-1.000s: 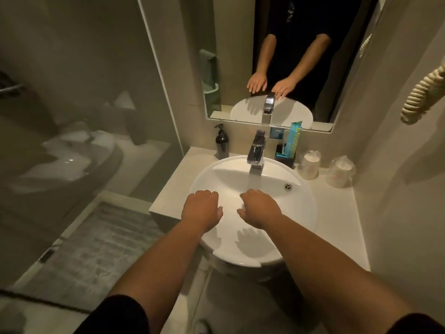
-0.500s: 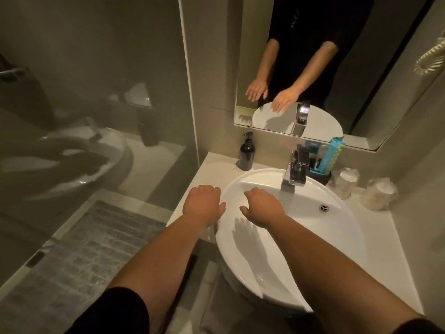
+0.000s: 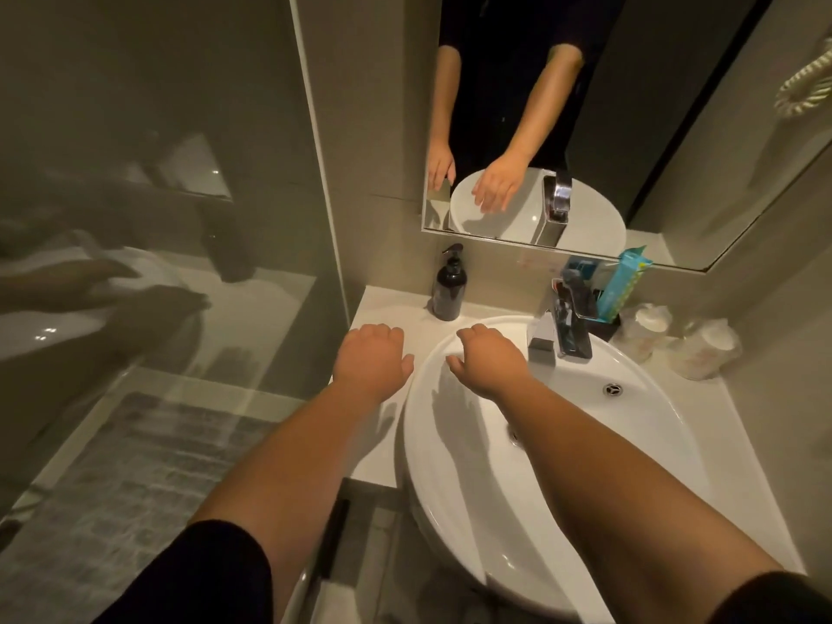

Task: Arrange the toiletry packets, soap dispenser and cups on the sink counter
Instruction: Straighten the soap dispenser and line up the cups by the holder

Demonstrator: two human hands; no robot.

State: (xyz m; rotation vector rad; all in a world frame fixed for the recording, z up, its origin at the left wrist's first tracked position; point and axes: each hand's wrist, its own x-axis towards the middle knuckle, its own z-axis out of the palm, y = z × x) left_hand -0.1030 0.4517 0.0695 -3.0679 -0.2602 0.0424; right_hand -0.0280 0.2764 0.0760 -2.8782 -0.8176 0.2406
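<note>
A dark soap dispenser (image 3: 449, 288) stands on the white counter (image 3: 382, 308) at the back left of the basin. Behind the tap, teal toiletry packets (image 3: 623, 283) stick up from a dark holder (image 3: 608, 324). Two wrapped cups (image 3: 644, 326) (image 3: 704, 349) stand at the back right by the wall. My left hand (image 3: 371, 358) hovers over the counter left of the basin, fingers loosely bent, holding nothing. My right hand (image 3: 488, 360) hangs over the basin's left rim, also empty. The dispenser is a short way beyond both hands.
A white oval basin (image 3: 585, 443) fills most of the counter, with a chrome tap (image 3: 565, 326) at its back. A mirror (image 3: 585, 128) hangs above. A glass shower partition (image 3: 180, 218) stands on the left. A coiled cord (image 3: 806, 90) hangs at the upper right.
The view has swung left and closer to the counter. Both hands have shifted left, the left one from over the basin to over the counter's left strip.
</note>
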